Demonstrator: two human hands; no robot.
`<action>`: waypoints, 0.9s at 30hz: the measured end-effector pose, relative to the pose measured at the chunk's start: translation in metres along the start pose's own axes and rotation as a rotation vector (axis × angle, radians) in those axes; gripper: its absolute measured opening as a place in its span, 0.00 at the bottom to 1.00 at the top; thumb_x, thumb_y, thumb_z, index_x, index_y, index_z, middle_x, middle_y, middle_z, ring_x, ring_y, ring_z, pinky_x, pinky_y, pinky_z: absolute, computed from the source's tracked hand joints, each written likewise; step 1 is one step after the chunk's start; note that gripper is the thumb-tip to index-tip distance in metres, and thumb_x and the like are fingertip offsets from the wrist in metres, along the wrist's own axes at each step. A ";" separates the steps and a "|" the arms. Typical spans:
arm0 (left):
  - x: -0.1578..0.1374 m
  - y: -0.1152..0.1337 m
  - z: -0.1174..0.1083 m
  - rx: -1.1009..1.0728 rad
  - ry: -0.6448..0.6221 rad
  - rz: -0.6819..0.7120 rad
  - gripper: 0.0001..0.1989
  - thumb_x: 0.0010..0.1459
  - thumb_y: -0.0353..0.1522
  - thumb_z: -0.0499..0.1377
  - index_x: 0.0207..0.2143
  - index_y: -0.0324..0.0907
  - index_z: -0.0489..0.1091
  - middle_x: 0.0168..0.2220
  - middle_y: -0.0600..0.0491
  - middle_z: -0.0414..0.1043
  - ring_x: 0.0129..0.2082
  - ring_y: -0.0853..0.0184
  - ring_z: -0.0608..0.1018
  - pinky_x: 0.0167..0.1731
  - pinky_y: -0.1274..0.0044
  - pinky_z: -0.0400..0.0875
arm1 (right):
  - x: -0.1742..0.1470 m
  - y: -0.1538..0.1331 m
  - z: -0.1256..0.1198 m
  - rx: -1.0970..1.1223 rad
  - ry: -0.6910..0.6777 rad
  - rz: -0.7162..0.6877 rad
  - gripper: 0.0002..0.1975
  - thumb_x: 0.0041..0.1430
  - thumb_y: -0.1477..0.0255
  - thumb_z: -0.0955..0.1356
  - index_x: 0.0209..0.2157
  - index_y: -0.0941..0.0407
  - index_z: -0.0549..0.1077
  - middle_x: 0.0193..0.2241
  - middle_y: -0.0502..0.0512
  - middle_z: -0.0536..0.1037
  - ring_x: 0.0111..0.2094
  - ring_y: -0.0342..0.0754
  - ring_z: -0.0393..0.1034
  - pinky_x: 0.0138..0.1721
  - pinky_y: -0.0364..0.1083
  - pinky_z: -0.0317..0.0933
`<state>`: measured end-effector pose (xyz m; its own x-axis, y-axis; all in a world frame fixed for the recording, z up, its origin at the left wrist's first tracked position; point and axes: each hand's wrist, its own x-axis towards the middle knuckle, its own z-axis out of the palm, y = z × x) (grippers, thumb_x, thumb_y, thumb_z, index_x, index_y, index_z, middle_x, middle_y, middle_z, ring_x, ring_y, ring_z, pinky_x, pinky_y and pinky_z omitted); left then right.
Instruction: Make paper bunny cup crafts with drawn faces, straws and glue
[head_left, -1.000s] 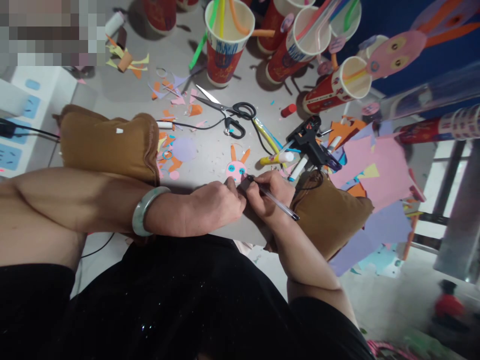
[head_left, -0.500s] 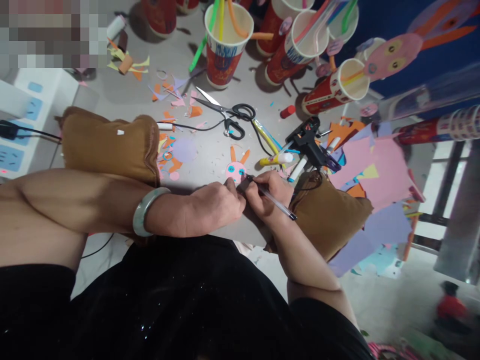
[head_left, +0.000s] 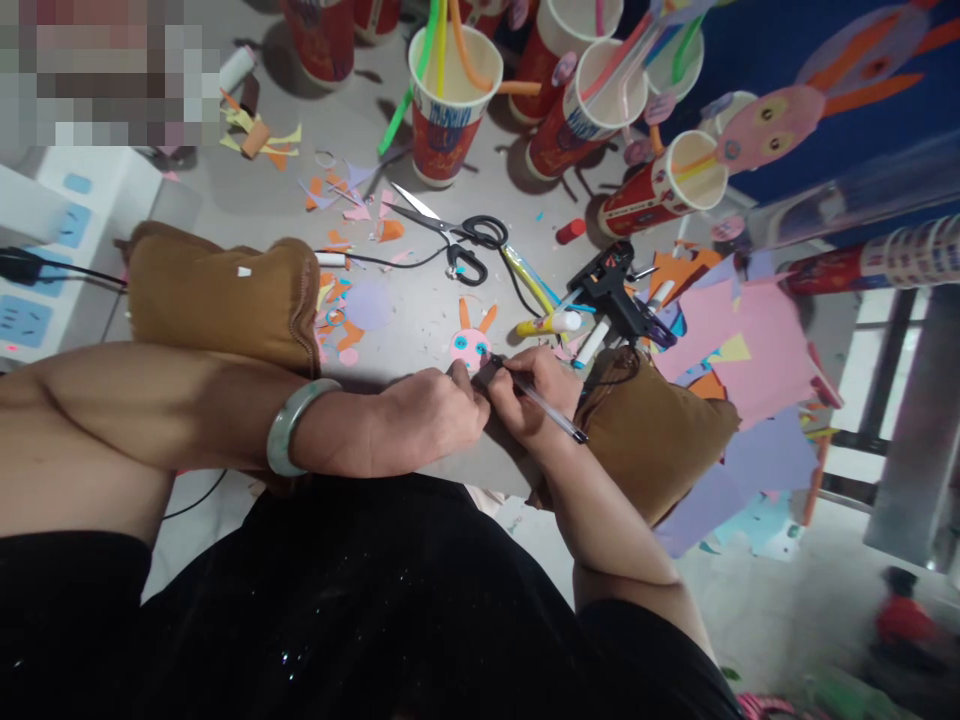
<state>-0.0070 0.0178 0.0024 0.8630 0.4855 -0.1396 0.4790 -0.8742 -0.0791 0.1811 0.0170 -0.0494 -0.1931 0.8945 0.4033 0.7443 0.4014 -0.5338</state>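
A small pink paper rabbit face [head_left: 469, 346] with orange ears and blue eyes lies on the table, just beyond my hands. My left hand [head_left: 435, 415] is closed, its thumb and finger pinching at the face's lower edge, which they partly cover. Between the fingers of my right hand [head_left: 541, 392] is a clear pen [head_left: 551, 411] with a dark end. The pen's tip is by the rabbit's right eye, though I cannot make out whether it touches the paper.
Open scissors [head_left: 457, 235] lie beyond the rabbit. A black glue gun [head_left: 619, 290] and a yellow marker [head_left: 547, 323] are to the right. Brown cushions [head_left: 221, 295] flank my arms. Paper cups [head_left: 446, 130] with straws stand at the back. Coloured paper [head_left: 750, 340] is piled at right.
The view has shifted slightly, so the cups and tools appear a little lower. Both hands keep nearly the same pose around the rabbit, and the pen remains in my right hand.
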 end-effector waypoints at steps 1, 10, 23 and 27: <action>0.000 -0.001 -0.001 -0.007 0.001 0.003 0.25 0.61 0.18 0.50 0.56 0.31 0.75 0.48 0.32 0.81 0.22 0.67 0.79 0.20 0.78 0.65 | 0.000 0.000 0.000 0.004 0.000 0.000 0.05 0.56 0.73 0.67 0.30 0.51 0.65 0.19 0.42 0.70 0.18 0.41 0.63 0.22 0.43 0.55; 0.002 0.000 -0.002 -0.020 0.005 0.018 0.25 0.61 0.17 0.48 0.54 0.28 0.76 0.46 0.30 0.81 0.22 0.63 0.80 0.17 0.76 0.60 | -0.008 0.001 -0.002 0.047 0.236 -0.128 0.05 0.58 0.71 0.69 0.36 0.50 0.69 0.25 0.47 0.78 0.23 0.46 0.75 0.23 0.45 0.69; 0.002 -0.003 -0.004 -0.045 0.019 0.022 0.24 0.59 0.17 0.50 0.53 0.29 0.77 0.40 0.36 0.83 0.22 0.64 0.79 0.17 0.76 0.62 | -0.007 -0.006 -0.006 0.042 0.140 -0.042 0.02 0.60 0.69 0.68 0.35 0.51 0.71 0.27 0.48 0.81 0.24 0.45 0.76 0.24 0.44 0.69; 0.002 -0.001 -0.006 -0.010 -0.005 0.007 0.25 0.61 0.18 0.50 0.57 0.30 0.76 0.45 0.33 0.82 0.23 0.66 0.79 0.19 0.77 0.64 | -0.008 -0.006 -0.004 0.016 0.055 0.007 0.03 0.59 0.67 0.68 0.35 0.51 0.70 0.26 0.48 0.81 0.23 0.45 0.76 0.24 0.44 0.68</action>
<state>-0.0051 0.0199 0.0082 0.8654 0.4795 -0.1451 0.4747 -0.8775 -0.0685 0.1808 0.0071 -0.0465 -0.1518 0.8854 0.4393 0.7351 0.3983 -0.5486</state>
